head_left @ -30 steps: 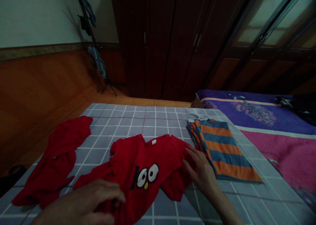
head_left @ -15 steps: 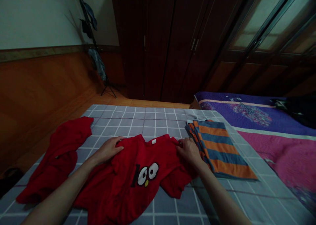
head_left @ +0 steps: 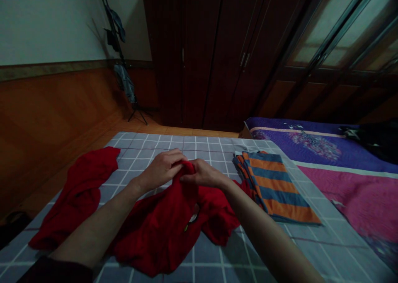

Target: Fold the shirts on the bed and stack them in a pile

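Observation:
A red shirt (head_left: 161, 233) lies bunched on the checked bedsheet (head_left: 217, 262) in front of me. Its top edge is lifted and pinched between both hands. My left hand (head_left: 163, 167) closes on it from the left, and my right hand (head_left: 202, 173) grips the same gathered part from the right, close beside the left. Folds cover most of the printed eyes on the shirt's front. Another red garment (head_left: 77, 196) rests crumpled to the left of my left forearm. To the right of my right hand sits a folded orange and blue striped garment (head_left: 280, 183).
Beyond the right side stands another bed with a purple and pink cover (head_left: 342, 183), a dark garment (head_left: 376, 138) on it. A dark wooden wardrobe (head_left: 214, 59) fills the back. A coat stand (head_left: 124, 80) with hanging cloth is at the back left.
Both hands have come together from the shirt's two shoulders to its middle, lifting the cloth. The collar and most of the print are now covered by folds.

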The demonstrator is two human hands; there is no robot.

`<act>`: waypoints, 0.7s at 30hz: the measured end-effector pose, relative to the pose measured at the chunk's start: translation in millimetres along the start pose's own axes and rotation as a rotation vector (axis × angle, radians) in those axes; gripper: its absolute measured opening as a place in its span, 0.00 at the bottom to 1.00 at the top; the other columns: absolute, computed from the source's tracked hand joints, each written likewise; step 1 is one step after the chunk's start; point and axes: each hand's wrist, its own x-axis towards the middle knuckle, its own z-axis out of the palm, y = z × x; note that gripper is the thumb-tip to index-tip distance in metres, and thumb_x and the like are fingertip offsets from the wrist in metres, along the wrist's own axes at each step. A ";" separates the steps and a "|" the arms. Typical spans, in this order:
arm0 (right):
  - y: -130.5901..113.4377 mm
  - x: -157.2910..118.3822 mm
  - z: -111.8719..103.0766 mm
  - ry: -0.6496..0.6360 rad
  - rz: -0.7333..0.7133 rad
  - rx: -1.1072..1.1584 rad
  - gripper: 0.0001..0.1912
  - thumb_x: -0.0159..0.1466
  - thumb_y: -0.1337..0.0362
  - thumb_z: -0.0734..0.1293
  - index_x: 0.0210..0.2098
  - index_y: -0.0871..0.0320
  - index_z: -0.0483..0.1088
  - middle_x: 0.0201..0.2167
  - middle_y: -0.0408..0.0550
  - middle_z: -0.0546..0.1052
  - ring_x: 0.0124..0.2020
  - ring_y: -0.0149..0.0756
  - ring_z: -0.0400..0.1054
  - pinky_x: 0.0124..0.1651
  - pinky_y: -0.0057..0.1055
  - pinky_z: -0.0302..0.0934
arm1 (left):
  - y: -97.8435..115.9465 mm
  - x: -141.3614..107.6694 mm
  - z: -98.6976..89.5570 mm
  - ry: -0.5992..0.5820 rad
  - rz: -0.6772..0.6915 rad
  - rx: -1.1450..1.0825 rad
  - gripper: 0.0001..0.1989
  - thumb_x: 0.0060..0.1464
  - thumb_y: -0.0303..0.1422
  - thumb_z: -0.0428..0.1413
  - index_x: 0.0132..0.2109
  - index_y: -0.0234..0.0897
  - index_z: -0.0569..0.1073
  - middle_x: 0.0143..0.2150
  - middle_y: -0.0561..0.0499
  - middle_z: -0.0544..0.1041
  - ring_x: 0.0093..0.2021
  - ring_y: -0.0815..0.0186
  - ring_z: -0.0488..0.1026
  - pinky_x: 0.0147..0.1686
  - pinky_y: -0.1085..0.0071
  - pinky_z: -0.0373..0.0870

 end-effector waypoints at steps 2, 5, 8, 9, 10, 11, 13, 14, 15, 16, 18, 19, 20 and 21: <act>-7.3 10.6 -7.6 -0.001 0.103 0.097 0.08 0.46 0.67 0.72 0.18 0.61 0.67 0.14 0.37 0.64 0.20 0.29 0.61 0.26 0.26 0.56 | 2.0 -2.0 -2.3 0.190 -0.024 0.146 0.10 0.58 0.26 0.48 0.38 0.37 0.74 0.37 0.49 0.72 0.40 0.64 0.70 0.41 0.68 0.67; -19.3 22.5 -21.4 0.122 0.125 0.288 0.09 0.54 0.65 0.67 0.21 0.60 0.65 0.14 0.38 0.65 0.16 0.25 0.57 0.21 0.24 0.52 | 18.1 -20.8 0.9 0.499 -0.045 0.241 0.08 0.59 0.27 0.49 0.40 0.37 0.72 0.38 0.47 0.73 0.42 0.63 0.71 0.44 0.66 0.68; -41.1 31.8 -34.0 0.297 0.073 0.522 0.09 0.61 0.64 0.61 0.25 0.57 0.61 0.18 0.38 0.67 0.18 0.26 0.60 0.22 0.22 0.56 | 50.7 -46.7 20.6 0.480 0.099 0.099 0.08 0.58 0.24 0.50 0.42 0.39 0.71 0.35 0.49 0.75 0.37 0.66 0.73 0.39 0.70 0.70; -50.3 34.1 -37.8 0.343 0.050 0.588 0.09 0.63 0.64 0.59 0.26 0.56 0.59 0.18 0.38 0.66 0.18 0.25 0.60 0.23 0.22 0.57 | 61.1 -53.7 31.2 0.401 0.150 0.024 0.09 0.58 0.24 0.50 0.43 0.39 0.71 0.34 0.50 0.76 0.35 0.66 0.73 0.37 0.71 0.70; -59.9 35.7 -41.3 0.376 0.029 0.641 0.09 0.64 0.65 0.58 0.26 0.55 0.58 0.18 0.37 0.65 0.18 0.25 0.59 0.23 0.21 0.57 | 69.5 -59.0 43.3 0.313 0.165 -0.054 0.08 0.58 0.25 0.50 0.43 0.39 0.71 0.33 0.50 0.76 0.33 0.66 0.73 0.35 0.71 0.70; -69.7 36.6 -44.5 0.395 0.012 0.679 0.10 0.65 0.65 0.56 0.26 0.55 0.57 0.18 0.36 0.64 0.17 0.25 0.58 0.22 0.21 0.57 | 75.3 -62.3 56.4 0.227 0.144 -0.129 0.08 0.59 0.27 0.50 0.43 0.39 0.72 0.32 0.49 0.76 0.33 0.66 0.73 0.34 0.70 0.70; -89.1 36.3 -49.7 0.434 -0.027 0.766 0.12 0.66 0.66 0.54 0.26 0.55 0.56 0.18 0.36 0.63 0.17 0.25 0.58 0.23 0.21 0.58 | 79.0 -63.2 83.7 0.097 0.006 -0.270 0.07 0.58 0.31 0.52 0.43 0.39 0.73 0.33 0.48 0.76 0.33 0.64 0.73 0.34 0.69 0.70; -98.4 35.3 -51.7 0.461 -0.052 0.826 0.12 0.67 0.67 0.53 0.26 0.55 0.56 0.18 0.36 0.63 0.17 0.25 0.58 0.24 0.22 0.60 | 77.7 -61.3 96.8 0.053 -0.085 -0.341 0.09 0.57 0.33 0.53 0.45 0.39 0.72 0.35 0.48 0.76 0.35 0.63 0.74 0.35 0.68 0.71; -107.2 33.8 -53.4 0.497 -0.080 0.895 0.12 0.67 0.68 0.53 0.26 0.55 0.56 0.19 0.36 0.63 0.18 0.25 0.60 0.26 0.22 0.62 | 75.4 -58.2 109.0 0.026 -0.168 -0.415 0.13 0.56 0.35 0.54 0.48 0.39 0.71 0.37 0.47 0.77 0.36 0.62 0.74 0.36 0.67 0.71; -115.4 32.0 -55.0 0.540 -0.110 0.965 0.12 0.67 0.68 0.53 0.26 0.55 0.56 0.19 0.36 0.64 0.19 0.25 0.61 0.28 0.23 0.64 | 72.7 -54.2 119.9 0.012 -0.235 -0.487 0.18 0.55 0.37 0.56 0.52 0.40 0.68 0.41 0.46 0.76 0.38 0.61 0.74 0.36 0.66 0.72; -130.1 27.2 -58.5 0.633 -0.172 1.062 0.11 0.66 0.69 0.54 0.27 0.55 0.56 0.21 0.36 0.65 0.22 0.24 0.64 0.32 0.25 0.67 | 67.9 -44.9 136.7 0.020 -0.314 -0.600 0.28 0.53 0.40 0.58 0.59 0.41 0.61 0.50 0.43 0.73 0.45 0.59 0.73 0.39 0.64 0.72; -136.5 23.8 -60.7 0.673 -0.206 1.061 0.10 0.66 0.69 0.54 0.28 0.56 0.56 0.22 0.36 0.65 0.23 0.24 0.65 0.34 0.26 0.67 | 65.9 -40.0 142.4 0.041 -0.328 -0.626 0.32 0.52 0.41 0.59 0.61 0.41 0.58 0.55 0.40 0.70 0.48 0.57 0.72 0.41 0.62 0.72; -142.2 19.5 -63.2 0.697 -0.250 1.013 0.10 0.67 0.69 0.54 0.28 0.56 0.56 0.23 0.36 0.65 0.25 0.23 0.66 0.35 0.27 0.68 | 63.8 -34.9 146.0 0.074 -0.329 -0.627 0.36 0.51 0.41 0.59 0.63 0.40 0.55 0.58 0.38 0.66 0.53 0.54 0.69 0.44 0.60 0.72; -147.4 14.1 -66.0 0.705 -0.301 0.938 0.10 0.67 0.68 0.53 0.29 0.56 0.56 0.24 0.36 0.65 0.26 0.23 0.67 0.36 0.28 0.68 | 61.1 -29.7 147.7 0.124 -0.325 -0.602 0.38 0.50 0.41 0.60 0.64 0.39 0.53 0.62 0.36 0.61 0.58 0.52 0.65 0.48 0.57 0.70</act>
